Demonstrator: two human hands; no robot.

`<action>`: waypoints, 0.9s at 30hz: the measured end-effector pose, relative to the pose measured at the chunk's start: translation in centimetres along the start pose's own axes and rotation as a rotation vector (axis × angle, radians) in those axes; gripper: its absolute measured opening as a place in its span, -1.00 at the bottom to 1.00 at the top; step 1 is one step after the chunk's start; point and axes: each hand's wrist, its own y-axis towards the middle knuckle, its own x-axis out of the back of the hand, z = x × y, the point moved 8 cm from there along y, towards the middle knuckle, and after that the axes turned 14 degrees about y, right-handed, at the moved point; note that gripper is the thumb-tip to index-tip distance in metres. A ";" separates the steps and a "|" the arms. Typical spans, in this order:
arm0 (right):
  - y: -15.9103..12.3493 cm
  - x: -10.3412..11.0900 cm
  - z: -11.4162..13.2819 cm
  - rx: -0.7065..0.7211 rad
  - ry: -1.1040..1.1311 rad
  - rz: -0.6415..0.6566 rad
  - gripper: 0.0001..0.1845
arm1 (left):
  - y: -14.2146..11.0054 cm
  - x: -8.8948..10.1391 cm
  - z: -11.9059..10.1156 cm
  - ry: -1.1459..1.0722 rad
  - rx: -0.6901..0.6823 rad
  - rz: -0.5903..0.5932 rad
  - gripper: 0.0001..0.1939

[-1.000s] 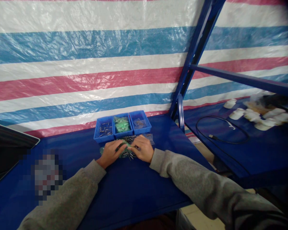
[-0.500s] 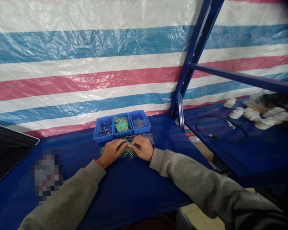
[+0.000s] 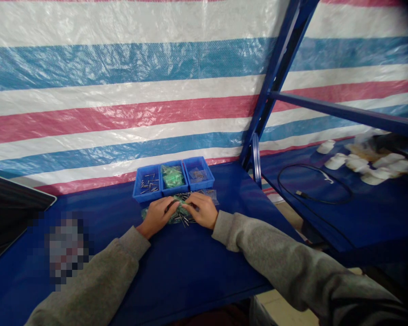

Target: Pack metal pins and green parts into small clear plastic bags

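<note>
My left hand (image 3: 157,215) and my right hand (image 3: 203,209) meet just in front of three joined blue bins. Fingers and thumbs of both are closed on a greenish clear plastic bag (image 3: 174,218); my fingers cover part of it. Thin dark metal rods (image 3: 183,219), perhaps screws, lie in a pile under and around my fingertips. The left bin (image 3: 146,197) holds several similar rods. In the middle bin (image 3: 174,188) sits a bright green plastic packet (image 3: 172,176). A small clear bag (image 3: 197,174) of tiny parts rests in the right bin (image 3: 201,184).
Another clear bag (image 3: 211,194) lies beside my right hand on the blue table (image 3: 190,271). A dark screen-like panel (image 3: 13,213) and a blurred-out item (image 3: 68,249) are at left. Right of a blue metal post (image 3: 272,81), a second table bears a black cable (image 3: 313,201) and white pieces (image 3: 374,174).
Both hands stay at the same spot with the bag, with only very slight finger movement. The view has shifted minimally.
</note>
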 end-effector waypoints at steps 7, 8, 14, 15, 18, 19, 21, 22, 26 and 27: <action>0.1 0.1 0.1 0.000 0.035 0.001 -0.80 | -0.1 1.1 -0.1 -0.031 0.006 -0.066 -0.79; 0.1 0.1 0.0 -0.001 0.038 -0.002 -0.80 | -0.1 1.1 -0.1 -0.030 0.001 -0.070 -0.79; 0.0 -0.2 0.0 0.007 0.052 0.014 -0.82 | -0.3 1.5 -0.2 -0.003 -0.011 -0.112 -0.78; 0.0 -0.2 0.1 0.009 0.053 0.016 -0.82 | -0.3 1.5 -0.2 -0.007 -0.017 -0.119 -0.79; 0.1 -0.1 0.1 0.006 0.055 0.021 -0.82 | -0.3 1.8 -0.5 -0.028 -0.042 -0.145 -0.82; 0.1 -0.2 0.1 0.003 0.055 0.025 -0.82 | -0.3 1.9 -0.6 -0.031 -0.048 -0.158 -0.83; 0.1 -0.2 0.0 -0.004 0.053 0.031 -0.83 | -0.4 2.2 -0.6 -0.033 -0.052 -0.188 -0.84; 0.1 -0.2 0.0 -0.009 0.050 0.033 -0.83 | -0.5 2.3 -0.7 -0.034 -0.052 -0.202 -0.85; 0.0 -0.4 -0.2 -0.028 0.024 0.036 -0.82 | -0.8 2.4 -0.4 -0.034 -0.050 -0.248 -0.87; 0.0 -0.4 -0.3 -0.032 0.016 0.040 -0.81 | -0.9 2.4 -0.3 -0.034 -0.050 -0.262 -0.86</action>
